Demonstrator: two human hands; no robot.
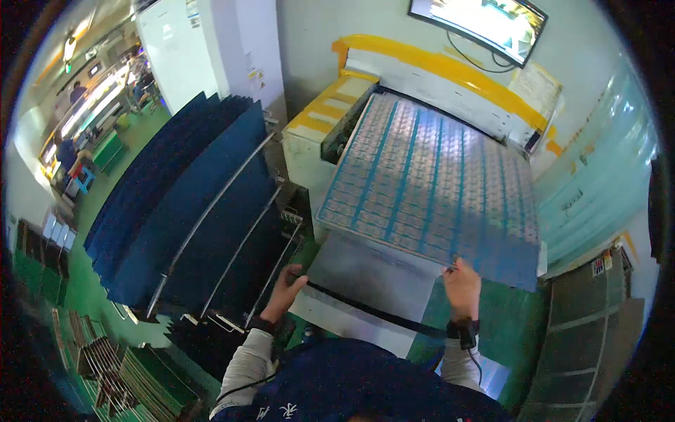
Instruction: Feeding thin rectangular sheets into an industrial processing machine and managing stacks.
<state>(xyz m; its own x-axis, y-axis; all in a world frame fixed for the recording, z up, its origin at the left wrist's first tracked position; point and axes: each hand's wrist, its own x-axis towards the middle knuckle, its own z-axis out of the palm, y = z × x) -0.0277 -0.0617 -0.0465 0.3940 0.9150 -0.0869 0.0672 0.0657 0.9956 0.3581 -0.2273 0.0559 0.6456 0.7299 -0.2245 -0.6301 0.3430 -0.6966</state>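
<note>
A large flat panel (422,176), printed with rows of small repeated shapes and blue-green bands, lies tilted on a white machine bed. My right hand (462,287) is closed at its near edge, thumb and finger pinching there. My left hand (283,294), fingers curled, is at the left end of a narrow black strip (373,310). That strip runs across in front of me toward my right wrist; whether it is a strap or a thin sheet seen edge-on, I cannot tell. Dark bands with cables sit on both wrists.
Dark blue sheets (190,183) stand upright in a metal rack (235,184) at left. Yellow tape marks the machine's frame (450,67); a screen (485,24) hangs above. Translucent sheeting (598,176) and a framed panel (580,330) are at right. Stacked boards (155,383) stand lower left.
</note>
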